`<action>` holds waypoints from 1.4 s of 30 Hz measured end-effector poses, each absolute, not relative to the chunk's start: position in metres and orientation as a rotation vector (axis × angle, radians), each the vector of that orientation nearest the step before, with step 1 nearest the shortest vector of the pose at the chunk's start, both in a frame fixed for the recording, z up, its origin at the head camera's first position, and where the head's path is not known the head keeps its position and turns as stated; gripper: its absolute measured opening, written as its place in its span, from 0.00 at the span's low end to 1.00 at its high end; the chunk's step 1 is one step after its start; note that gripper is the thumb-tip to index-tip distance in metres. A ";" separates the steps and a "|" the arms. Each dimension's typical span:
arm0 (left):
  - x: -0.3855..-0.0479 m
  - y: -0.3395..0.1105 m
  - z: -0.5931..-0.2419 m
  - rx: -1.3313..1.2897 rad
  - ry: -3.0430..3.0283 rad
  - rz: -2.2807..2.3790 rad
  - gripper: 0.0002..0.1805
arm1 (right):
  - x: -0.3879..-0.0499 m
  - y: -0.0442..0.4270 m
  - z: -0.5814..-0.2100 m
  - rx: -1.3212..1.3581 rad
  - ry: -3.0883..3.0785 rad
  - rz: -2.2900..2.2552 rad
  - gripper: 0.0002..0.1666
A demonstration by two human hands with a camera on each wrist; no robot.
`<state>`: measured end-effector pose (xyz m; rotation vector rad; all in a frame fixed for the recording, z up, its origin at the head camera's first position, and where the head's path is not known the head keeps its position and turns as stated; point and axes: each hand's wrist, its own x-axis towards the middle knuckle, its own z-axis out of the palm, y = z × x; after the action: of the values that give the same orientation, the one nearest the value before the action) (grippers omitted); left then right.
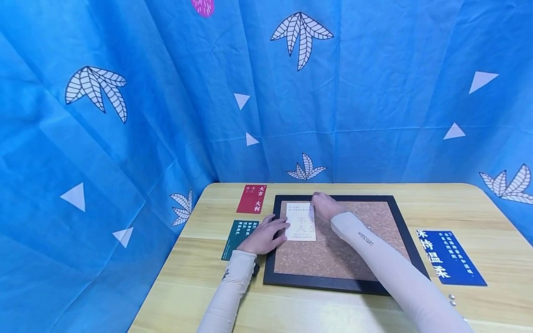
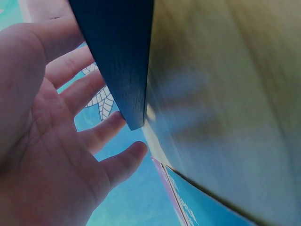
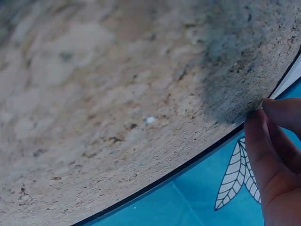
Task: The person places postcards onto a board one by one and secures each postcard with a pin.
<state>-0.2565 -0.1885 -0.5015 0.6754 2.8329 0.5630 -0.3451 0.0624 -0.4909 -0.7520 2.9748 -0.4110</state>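
Pale wood grain runs across the table (image 1: 316,311) before us, its far corners rounded. Close to us on the right we see a few small shiny studs (image 1: 452,299), and two light sleeves reach forward: the left sleeve (image 1: 225,298) and the right sleeve (image 1: 399,282), which crosses the near right part of the cork board (image 1: 325,259). Just beyond the studs, to the right of the board, lies a blue card (image 1: 464,261) with large white characters.

The board lies flat inside a black frame (image 1: 325,283). Over the frame's left side we find the left hand (image 1: 267,236), fingers loose and a little spread, clasping nothing, their tips at the left edge of a white card (image 1: 300,232). This card lies on the cork, at the far left, just inside the frame. Left of that hand, partly behind it, we see a green card (image 1: 233,240).

At the white card's far right corner is the right hand (image 1: 326,207); its thumb and fingertips pinch a small pale object (image 3: 260,104), too hidden for us to identify. Farther off, beyond the green card, lies a red card (image 1: 248,205). Behind everything we see a blue curtain (image 1: 366,101) patterned with white leaves and triangles.
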 end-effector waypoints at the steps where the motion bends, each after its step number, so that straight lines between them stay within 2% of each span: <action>1: -0.256 -0.188 -0.501 0.674 2.833 0.564 0.27 | -0.345 0.062 -0.491 -0.760 2.982 -0.401 0.14; 18: -0.256 -0.189 -0.500 0.678 2.833 0.563 0.27 | -0.347 0.062 -0.496 -0.795 3.012 -0.322 0.11; 29: -0.257 -0.189 -0.503 0.672 2.828 0.570 0.27 | -0.344 0.062 -0.500 -0.856 3.061 -0.234 0.14; 42: -0.257 -0.189 -0.501 0.664 2.829 0.572 0.28 | -0.341 0.060 -0.498 -0.796 3.067 -0.209 0.14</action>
<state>-0.2574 -0.1885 -0.5009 0.6640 2.8294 0.5717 -0.3407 0.0595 -0.4982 -0.7957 3.0675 -0.2093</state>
